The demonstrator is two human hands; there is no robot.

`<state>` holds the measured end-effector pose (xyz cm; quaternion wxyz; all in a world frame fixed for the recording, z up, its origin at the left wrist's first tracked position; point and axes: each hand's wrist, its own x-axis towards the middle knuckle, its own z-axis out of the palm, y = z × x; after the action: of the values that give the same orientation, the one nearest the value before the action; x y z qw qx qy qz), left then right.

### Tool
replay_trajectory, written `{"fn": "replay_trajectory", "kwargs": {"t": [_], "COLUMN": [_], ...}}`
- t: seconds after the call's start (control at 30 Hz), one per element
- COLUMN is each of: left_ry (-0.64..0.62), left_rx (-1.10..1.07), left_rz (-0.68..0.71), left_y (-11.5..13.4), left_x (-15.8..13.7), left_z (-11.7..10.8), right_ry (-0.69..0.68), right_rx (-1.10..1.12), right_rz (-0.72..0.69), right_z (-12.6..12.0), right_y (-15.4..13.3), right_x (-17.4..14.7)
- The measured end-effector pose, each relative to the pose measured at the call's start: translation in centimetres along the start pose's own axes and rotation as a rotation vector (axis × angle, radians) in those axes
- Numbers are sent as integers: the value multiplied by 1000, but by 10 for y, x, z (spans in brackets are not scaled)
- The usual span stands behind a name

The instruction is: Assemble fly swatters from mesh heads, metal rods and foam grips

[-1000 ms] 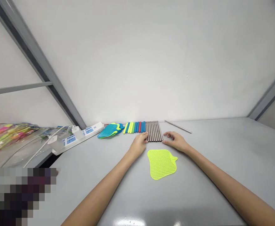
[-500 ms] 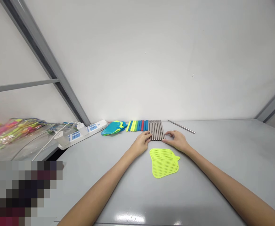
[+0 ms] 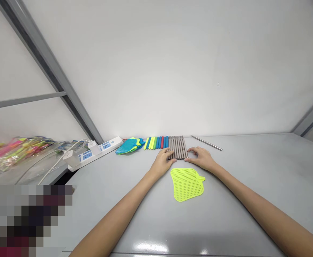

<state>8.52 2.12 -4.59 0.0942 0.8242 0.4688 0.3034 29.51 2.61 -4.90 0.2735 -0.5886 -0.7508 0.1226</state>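
While both forearms reach forward across the grey table, the 2 hands frame the near end of a side-by-side row of metal rods, which lies flat near the pale wall with the rod ends pointing toward the person. The left hand is loosely open at the row's near left corner, its fingertips over the leftmost rods and its thumb by their near ends; whether it presses on them, I cannot tell. The right hand is also open, curved at the row's right edge, with a gap between thumb and forefinger and the thumb tip at the near right corner; I cannot tell whether it touches the last rod. Just in front of the hands, 1 yellow-green perforated paddle lies flat, its short stub pointing right. Beyond the right hand, 1 loose rod lies at a slant, apart from the row. Left of the row, coloured sticks in yellow, blue, green and red lie side by side, and next to them is a pile of blue and yellow-green paddles. Farther left sits a white power strip with 2 white plugs, near bright plastic-wrapped items.
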Motion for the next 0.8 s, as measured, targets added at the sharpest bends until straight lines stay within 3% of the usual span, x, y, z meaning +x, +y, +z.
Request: {"fn": "replay_trajectory", "kwargs": {"t": [0.27, 0.8], "left_ry": [83, 80], "left_rx": [94, 93], "left_rz": [59, 63], "left_y": [8, 11], "left_x": [5, 7], "left_z": [10, 11], "right_ry": [28, 4], "right_rx": [12, 21], "right_rz": [10, 4], "right_z": [4, 5], "right_y": [6, 7], "right_x": [2, 2]}}
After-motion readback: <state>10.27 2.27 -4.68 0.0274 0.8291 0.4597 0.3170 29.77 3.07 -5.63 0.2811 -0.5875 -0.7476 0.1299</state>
